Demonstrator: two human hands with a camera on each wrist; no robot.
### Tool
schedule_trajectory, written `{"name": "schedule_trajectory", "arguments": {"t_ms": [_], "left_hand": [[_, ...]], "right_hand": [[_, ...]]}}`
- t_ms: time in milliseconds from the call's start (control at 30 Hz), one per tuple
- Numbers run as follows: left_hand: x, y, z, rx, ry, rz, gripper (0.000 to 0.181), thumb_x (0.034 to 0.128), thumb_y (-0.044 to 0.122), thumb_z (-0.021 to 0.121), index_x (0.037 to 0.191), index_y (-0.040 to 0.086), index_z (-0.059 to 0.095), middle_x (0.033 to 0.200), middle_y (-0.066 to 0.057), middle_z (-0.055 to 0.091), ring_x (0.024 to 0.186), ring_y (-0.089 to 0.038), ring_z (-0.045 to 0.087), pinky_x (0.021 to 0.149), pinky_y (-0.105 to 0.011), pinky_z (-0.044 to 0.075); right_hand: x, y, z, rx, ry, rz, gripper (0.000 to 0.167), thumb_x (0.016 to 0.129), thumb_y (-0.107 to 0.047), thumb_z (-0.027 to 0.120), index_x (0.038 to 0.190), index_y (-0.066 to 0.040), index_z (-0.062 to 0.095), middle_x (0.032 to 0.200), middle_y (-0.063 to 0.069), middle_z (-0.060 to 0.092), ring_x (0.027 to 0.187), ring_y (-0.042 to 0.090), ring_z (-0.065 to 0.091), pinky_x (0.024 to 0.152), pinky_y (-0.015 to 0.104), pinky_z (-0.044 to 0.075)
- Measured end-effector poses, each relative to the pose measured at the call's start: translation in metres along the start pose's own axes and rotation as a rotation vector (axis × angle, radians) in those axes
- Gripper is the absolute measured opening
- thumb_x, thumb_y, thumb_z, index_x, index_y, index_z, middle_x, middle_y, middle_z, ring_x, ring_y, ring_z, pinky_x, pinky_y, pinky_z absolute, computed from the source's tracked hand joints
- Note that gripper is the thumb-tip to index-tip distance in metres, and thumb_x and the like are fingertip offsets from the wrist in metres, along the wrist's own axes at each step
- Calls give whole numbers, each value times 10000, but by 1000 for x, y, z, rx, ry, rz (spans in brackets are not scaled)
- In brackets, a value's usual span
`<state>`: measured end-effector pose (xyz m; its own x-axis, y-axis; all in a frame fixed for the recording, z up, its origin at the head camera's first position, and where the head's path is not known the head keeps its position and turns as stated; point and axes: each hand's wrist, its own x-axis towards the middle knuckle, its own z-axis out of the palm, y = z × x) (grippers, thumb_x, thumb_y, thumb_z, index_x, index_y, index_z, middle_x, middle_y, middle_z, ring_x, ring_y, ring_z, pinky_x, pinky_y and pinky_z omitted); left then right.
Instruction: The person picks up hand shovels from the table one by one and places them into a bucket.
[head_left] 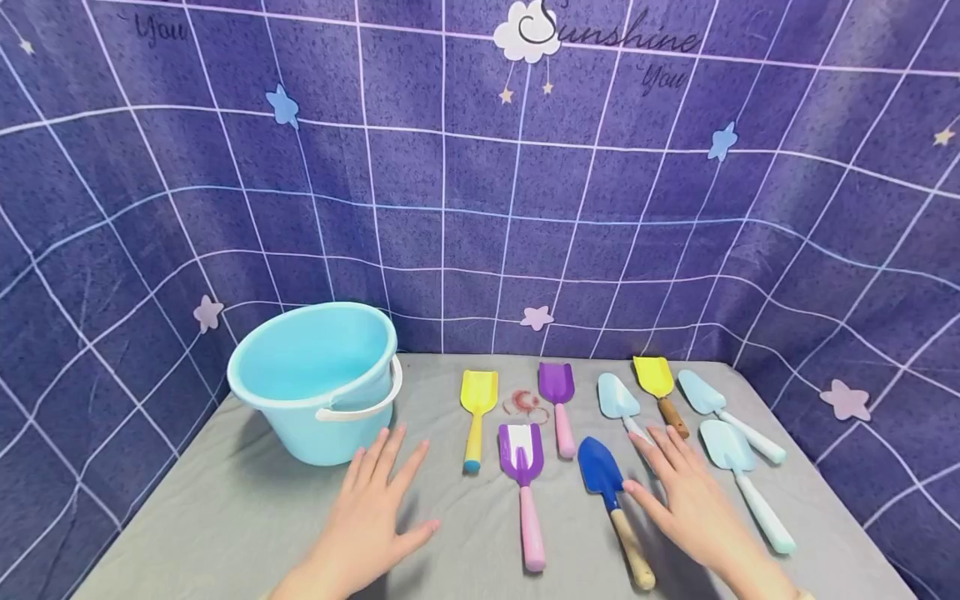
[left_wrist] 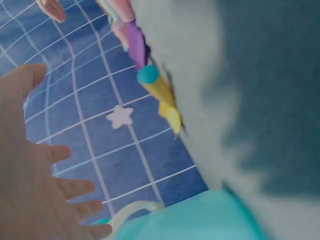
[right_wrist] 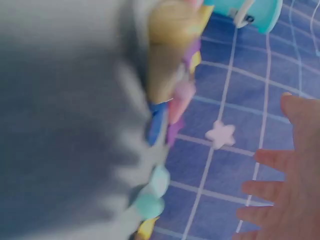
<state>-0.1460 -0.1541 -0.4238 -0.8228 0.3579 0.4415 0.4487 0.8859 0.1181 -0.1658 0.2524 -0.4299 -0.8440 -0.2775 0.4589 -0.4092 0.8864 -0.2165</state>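
My left hand (head_left: 371,517) hovers palm down with spread fingers, in front of the light blue bucket (head_left: 330,429), holding nothing. Over the right side of the table, my right hand (head_left: 693,504) is spread too and holds nothing. It lies between a blue trowel (head_left: 600,467) with a wooden handle and a pale blue trowel (head_left: 727,446), and partly covers the handle of another pale trowel (head_left: 617,396). Toward the middle lie a purple and white shovel (head_left: 521,454) with a pink handle, a purple shovel (head_left: 557,383) and a yellow shovel (head_left: 478,396).
A yellow shovel (head_left: 655,377) with a brown handle and a third pale trowel (head_left: 701,392) lie at the back right. Reddish marks (head_left: 525,402) show on the grey tabletop (head_left: 450,550). A purple gridded curtain (head_left: 480,233) surrounds the back and sides.
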Motion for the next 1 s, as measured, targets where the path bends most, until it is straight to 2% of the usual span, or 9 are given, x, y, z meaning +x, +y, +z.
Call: {"name": "schedule_trajectory", "arguments": {"t_ms": [100,233,433,567,667,800,867,900,1000], "left_hand": [[6,1,-11,-3,83,51,834,740,489,720,1431,155,392,1506,-141,306,1374,-359,280,1053,-550,251],[12,-5,-30,-9,173,85,781,760,435,698,1421,139,403,1501,-111,328,1375,-337,291,1051,-527,277],[24,-34,-56,-53,287,86,667,841,417,583,1411,115,414,1493,-115,340,1385,-343,275,1117,-487,210],[31,-58,-63,-97,373,40,650,813,328,634,1381,75,442,1467,-151,365,1370,-366,287,1112,-509,201],[35,-76,-66,-125,416,-10,652,789,260,665,1372,65,446,1455,-163,373,1368,-368,280,1105,-523,193],[40,-97,-70,-179,493,-53,595,792,190,661,1338,41,479,1393,-181,443,1333,-382,327,1098,-514,199],[42,-105,-74,-208,545,-83,545,799,159,647,1309,29,506,1336,-192,492,1289,-392,370,1083,-501,224],[42,-108,-76,-220,569,-107,522,804,149,641,1295,23,517,1313,-201,508,1268,-399,385,1075,-495,237],[43,-118,-82,-255,623,-215,480,816,139,628,1273,24,537,1279,-215,523,1234,-404,400,1046,-495,270]], "right_hand": [[18,-12,-6,43,-27,-38,556,900,-388,607,1368,-122,471,1404,187,444,1312,418,365,1031,579,292],[45,-31,-17,113,-91,-71,541,932,-376,564,1376,-86,455,1406,177,445,1300,372,405,1022,549,338],[91,-68,-25,185,-157,-131,553,951,-422,513,1386,-89,447,1413,126,464,1311,316,425,1039,499,357],[120,-93,-18,253,-177,-174,534,958,-428,495,1385,-111,452,1368,90,515,1242,261,506,1015,457,400],[138,-111,-10,339,-204,-176,514,965,-411,489,1398,-141,434,1378,56,504,1104,200,610,946,392,468],[160,-131,4,411,-216,-170,506,970,-419,472,1389,-136,449,1403,31,486,1185,187,563,999,357,427],[172,-142,14,425,-202,-176,502,970,-421,469,1366,-113,477,1387,36,506,1281,196,474,1054,358,368],[177,-147,20,433,-195,-177,502,970,-419,468,1356,-98,489,1380,43,513,1313,196,437,1080,355,334],[193,-160,39,462,-184,-163,494,973,-407,467,1334,-73,510,1366,62,528,1307,197,446,1081,338,331]]}}
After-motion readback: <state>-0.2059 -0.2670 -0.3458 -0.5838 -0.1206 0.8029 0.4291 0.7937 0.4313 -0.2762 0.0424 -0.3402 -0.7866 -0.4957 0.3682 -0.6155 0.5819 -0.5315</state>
